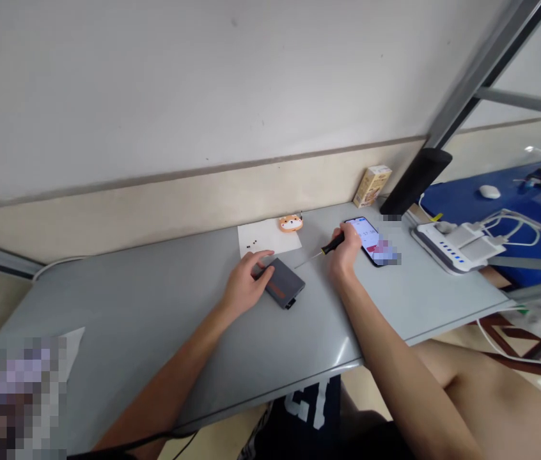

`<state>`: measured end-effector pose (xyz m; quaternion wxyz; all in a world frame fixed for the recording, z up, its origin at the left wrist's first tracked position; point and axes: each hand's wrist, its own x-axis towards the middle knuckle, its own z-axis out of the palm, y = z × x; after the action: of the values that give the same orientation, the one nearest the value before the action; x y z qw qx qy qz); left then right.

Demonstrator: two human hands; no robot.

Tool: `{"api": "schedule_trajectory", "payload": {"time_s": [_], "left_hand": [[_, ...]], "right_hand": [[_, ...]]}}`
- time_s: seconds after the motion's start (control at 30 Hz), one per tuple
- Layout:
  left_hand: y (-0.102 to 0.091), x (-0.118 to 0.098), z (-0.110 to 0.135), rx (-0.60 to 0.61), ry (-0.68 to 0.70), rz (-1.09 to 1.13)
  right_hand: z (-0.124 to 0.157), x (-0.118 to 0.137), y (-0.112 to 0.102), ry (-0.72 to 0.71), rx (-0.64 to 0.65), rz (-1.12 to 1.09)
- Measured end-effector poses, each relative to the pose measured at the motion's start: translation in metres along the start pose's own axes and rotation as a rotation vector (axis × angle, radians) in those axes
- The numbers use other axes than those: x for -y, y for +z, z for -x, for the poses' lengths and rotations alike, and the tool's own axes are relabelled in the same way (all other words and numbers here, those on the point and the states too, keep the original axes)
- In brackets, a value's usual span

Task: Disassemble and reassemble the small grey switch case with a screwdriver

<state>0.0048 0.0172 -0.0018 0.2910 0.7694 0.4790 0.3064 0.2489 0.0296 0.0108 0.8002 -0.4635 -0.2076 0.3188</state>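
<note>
A flat dark grey box-shaped device point(282, 285) with a reddish patch lies on the grey desk. My left hand point(247, 281) grips its left end between thumb and fingers. In my closed right hand point(346, 250) is a screwdriver point(332, 245) with a black handle. Its thin shaft points left, and the tip is close to the device's right edge; whether they touch I cannot tell. Behind the device is a sheet of white paper point(266, 235) carrying several tiny dark pieces point(252, 245), probably screws. An orange-and-white animal-faced case point(291, 223) rests at the paper's right side.
A lit phone point(369, 239) lies just beyond my right hand. Farther right are a white power strip point(457, 246) with plugs and cables, a small carton point(371, 186) and a black cylinder point(416, 182). The wall borders the desk's back.
</note>
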Motion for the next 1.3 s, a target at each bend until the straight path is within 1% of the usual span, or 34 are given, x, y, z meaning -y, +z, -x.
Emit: {"api": "schedule_trajectory", "payload": {"time_s": [0.03,0.1,0.17,0.23,0.3,0.33,0.4,0.47,0.57,0.67,0.77,0.83,1.0,1.07,1.13,1.2,1.23,1.27,1.3], "left_hand": [[0.001,-0.001,0.0,-0.016,-0.01,0.024],[0.001,-0.004,0.001,0.015,-0.02,0.105],[-0.003,-0.007,0.001,0.121,-0.039,0.199],[-0.013,-0.008,0.001,0.282,-0.054,0.265],[-0.025,-0.007,0.002,0.436,-0.043,0.264],[-0.031,-0.007,0.002,0.477,-0.025,0.227],[-0.039,-0.007,0.001,0.463,0.026,0.114],[-0.04,-0.008,0.001,0.4,0.076,0.025],[-0.03,-0.01,0.002,0.315,0.113,-0.061],[-0.017,-0.011,0.005,0.236,0.134,-0.178],[-0.01,-0.01,0.006,0.212,0.172,-0.23],[-0.01,-0.008,0.005,0.202,0.193,-0.224],[-0.013,-0.004,0.002,0.181,0.221,-0.162],[-0.012,-0.003,0.002,0.183,0.216,-0.172],[-0.011,-0.002,0.003,0.2,0.207,-0.192],[-0.01,-0.001,0.003,0.218,0.2,-0.206],[-0.01,-0.001,0.003,0.221,0.2,-0.212],[-0.01,-0.001,0.003,0.221,0.202,-0.218],[-0.01,-0.001,0.003,0.222,0.205,-0.222]], "right_hand": [[0.002,0.004,-0.001,-0.164,-0.04,0.096],[0.007,0.013,-0.004,-0.384,-0.019,0.232],[0.014,0.021,-0.007,-0.503,0.043,0.344],[0.021,0.027,-0.008,-0.594,0.124,0.441],[0.027,0.029,-0.009,-0.657,0.202,0.482],[0.03,0.03,-0.009,-0.676,0.239,0.494],[0.033,0.03,-0.008,-0.701,0.308,0.522],[0.035,0.03,-0.008,-0.73,0.368,0.566],[0.036,0.029,-0.009,-0.79,0.432,0.622],[0.037,0.025,-0.01,-0.859,0.439,0.645],[0.038,0.022,-0.01,-0.905,0.432,0.629],[0.04,0.019,-0.01,-0.882,0.403,0.601],[0.041,0.017,-0.009,-0.695,0.281,0.476],[0.038,0.02,-0.01,-0.699,0.222,0.446],[0.035,0.026,-0.011,-0.74,0.127,0.405],[0.035,0.029,-0.009,-0.77,0.034,0.313],[0.037,0.03,-0.008,-0.765,0.02,0.266],[0.04,0.029,-0.006,-0.751,0.038,0.246],[0.045,0.026,-0.004,-0.737,0.086,0.254]]}}
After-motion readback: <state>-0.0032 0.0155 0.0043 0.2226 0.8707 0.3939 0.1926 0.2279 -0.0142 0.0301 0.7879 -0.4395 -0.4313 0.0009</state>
